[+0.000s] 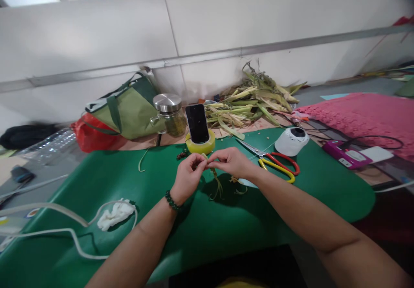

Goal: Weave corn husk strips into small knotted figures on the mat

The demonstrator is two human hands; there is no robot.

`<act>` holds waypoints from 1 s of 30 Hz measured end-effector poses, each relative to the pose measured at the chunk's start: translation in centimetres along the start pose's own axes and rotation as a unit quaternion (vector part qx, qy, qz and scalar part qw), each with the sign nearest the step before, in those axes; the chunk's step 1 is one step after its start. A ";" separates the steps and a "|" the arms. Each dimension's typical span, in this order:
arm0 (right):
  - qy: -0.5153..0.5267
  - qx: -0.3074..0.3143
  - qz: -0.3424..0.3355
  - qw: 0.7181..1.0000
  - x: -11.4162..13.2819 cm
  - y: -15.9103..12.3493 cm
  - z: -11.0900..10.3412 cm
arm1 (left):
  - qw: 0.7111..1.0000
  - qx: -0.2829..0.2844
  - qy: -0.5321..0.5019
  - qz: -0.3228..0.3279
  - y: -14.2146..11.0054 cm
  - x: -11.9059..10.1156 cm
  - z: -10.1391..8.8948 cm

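Note:
My left hand (190, 173), with a dark beaded bracelet at the wrist, pinches the top of a small bundle of green plant strips (216, 182). Against it, at the same spot, the fingertips of my right hand (231, 162) are pressed together on the bundle. Its frayed ends hang below my fingers above the green mat (155, 219); the upper part is mostly hidden. Under my right wrist lies a dry, curled plant scrap (239, 184). Scissors (276, 162) with one red and one yellow handle lie to the right, beside a white spool of thread (291, 141).
A phone (197, 123) leans upright in a yellow tape roll (202, 143). Behind stand a glass jar (170, 115), a green bag (132, 109) and a heap of dried husks (255, 96). A purple power strip (347, 155) sits right; crumpled tissue (116, 214) and white tubing (73, 238) lie left.

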State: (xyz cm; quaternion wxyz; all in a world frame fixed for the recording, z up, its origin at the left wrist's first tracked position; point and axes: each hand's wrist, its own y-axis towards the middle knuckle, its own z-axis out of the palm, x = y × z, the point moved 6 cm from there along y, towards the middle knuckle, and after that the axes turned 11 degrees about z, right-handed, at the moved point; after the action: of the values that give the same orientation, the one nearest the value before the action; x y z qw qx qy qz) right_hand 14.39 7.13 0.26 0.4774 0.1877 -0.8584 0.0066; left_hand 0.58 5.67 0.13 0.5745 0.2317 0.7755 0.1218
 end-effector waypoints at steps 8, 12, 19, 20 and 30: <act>-0.056 -0.028 -0.034 0.997 0.8 -0.7 0.5 | 1.000 -0.019 0.007 0.010 0.0 -0.2 0.0; -0.048 -0.013 -0.019 0.999 0.8 -0.6 0.9 | 0.999 -0.023 -0.022 -0.020 -0.1 0.1 0.1; 0.073 0.062 0.042 0.995 -0.3 0.5 0.9 | 0.999 0.010 0.010 0.037 -0.2 -1.1 0.4; 0.081 0.066 0.044 0.994 -0.3 0.6 0.8 | 0.998 0.016 0.034 0.049 -0.3 -1.2 0.4; 0.054 0.081 0.031 0.995 -0.4 0.6 0.9 | 0.953 0.022 0.249 0.172 -0.9 -2.1 0.3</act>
State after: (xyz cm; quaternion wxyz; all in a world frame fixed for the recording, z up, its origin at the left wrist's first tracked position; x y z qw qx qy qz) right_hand 13.60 7.62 -0.47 0.5059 0.1988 -0.8332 0.1012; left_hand 1.16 3.82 1.39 0.3282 0.3360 0.8451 0.2555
